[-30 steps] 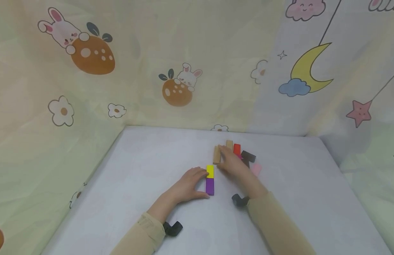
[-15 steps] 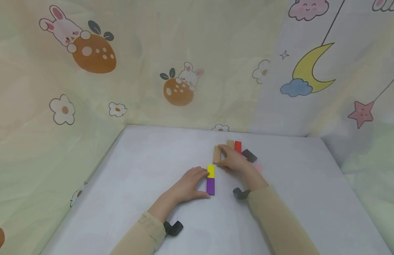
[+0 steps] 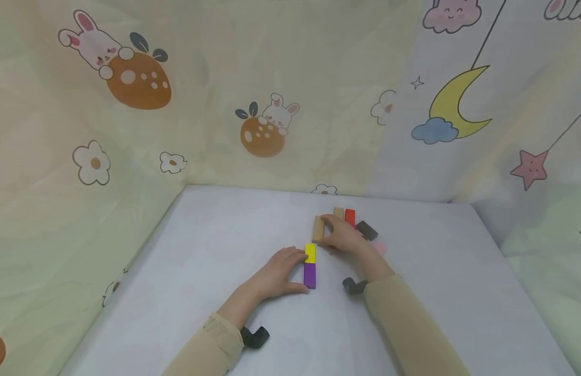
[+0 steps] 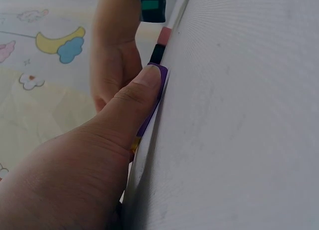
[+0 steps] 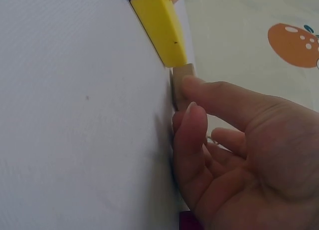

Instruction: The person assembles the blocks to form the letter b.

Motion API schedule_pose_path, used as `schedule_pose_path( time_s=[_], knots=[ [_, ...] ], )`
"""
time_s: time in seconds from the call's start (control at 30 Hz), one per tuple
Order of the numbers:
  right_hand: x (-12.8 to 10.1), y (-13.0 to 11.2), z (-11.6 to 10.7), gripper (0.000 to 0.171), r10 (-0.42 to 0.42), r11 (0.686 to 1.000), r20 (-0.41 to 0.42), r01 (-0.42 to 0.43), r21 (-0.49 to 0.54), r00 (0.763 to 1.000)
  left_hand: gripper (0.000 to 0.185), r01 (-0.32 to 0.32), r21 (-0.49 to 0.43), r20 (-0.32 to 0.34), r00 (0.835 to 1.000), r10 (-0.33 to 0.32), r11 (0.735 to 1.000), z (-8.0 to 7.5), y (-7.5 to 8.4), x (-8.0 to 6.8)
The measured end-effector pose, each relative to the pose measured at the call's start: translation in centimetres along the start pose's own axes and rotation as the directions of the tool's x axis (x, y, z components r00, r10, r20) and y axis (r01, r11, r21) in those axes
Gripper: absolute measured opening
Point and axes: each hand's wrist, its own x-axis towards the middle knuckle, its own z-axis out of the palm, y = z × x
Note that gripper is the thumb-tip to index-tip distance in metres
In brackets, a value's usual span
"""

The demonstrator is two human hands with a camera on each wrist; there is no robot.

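A yellow block (image 3: 310, 250) and a purple block (image 3: 310, 277) lie end to end on the white table. My left hand (image 3: 275, 272) holds this pair from the left, fingers at the yellow one and thumb at the near end of the purple one. In the left wrist view the thumb (image 4: 132, 100) presses on the purple block. Just beyond the yellow end lies a plain wooden block (image 3: 317, 230), pinched between thumb and fingers of my right hand (image 3: 343, 236). The right wrist view has the wooden block (image 5: 183, 73) right at the yellow block's (image 5: 159, 30) end.
Behind and beside my right hand sit another wooden block (image 3: 338, 212), a red block (image 3: 349, 215), a dark grey block (image 3: 367, 230) and a pink block (image 3: 380, 247). The hand partly covers this group. A printed cloth wall (image 3: 206, 120) borders the table's back and sides.
The wooden block has shifted slightly left with my right hand, toward line with the yellow block. My right wrist has moved forward a little. The left hand stays put.
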Motion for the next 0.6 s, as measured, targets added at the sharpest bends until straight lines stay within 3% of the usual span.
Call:
schedule_pose_path(
  time_s=[0.6],
  knots=[
    [1.1,-0.2,0.5,0.076,0.016,0.998,0.067,-0.02,0.058,0.998,0.086,-0.005,-0.008,0.0,1.0,0.005,1.0,0.0,-0.1,0.0]
  ],
)
